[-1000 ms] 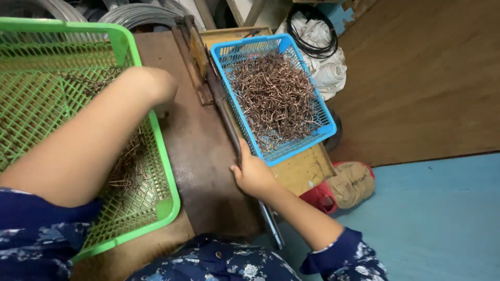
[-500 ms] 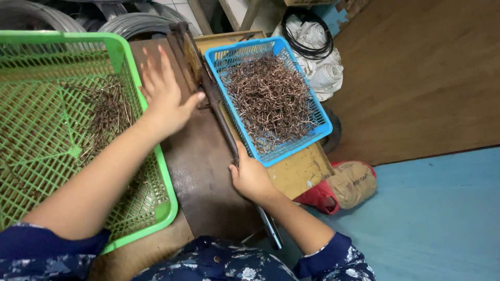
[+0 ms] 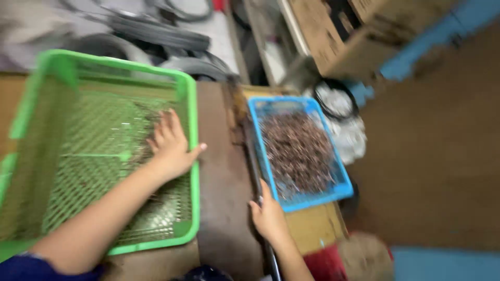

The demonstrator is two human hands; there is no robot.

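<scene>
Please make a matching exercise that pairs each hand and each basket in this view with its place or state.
Things:
1. left hand
2. right hand
3. green basket
4. blue basket

Places or states:
A. heaped with small brown pieces
B. grips a long dark bar
C. spread flat inside a basket
D. mostly bare mesh, on the person's left

Pairs: 1-C, 2-B, 3-D, 4-A

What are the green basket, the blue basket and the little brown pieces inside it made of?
Green basket: likely moulded plastic, with a bright even colour and open lattice walls. Blue basket: the same look, so probably plastic too. Brown pieces: thin, dark and rust-coloured, perhaps metal, but the blur leaves it open.
</scene>
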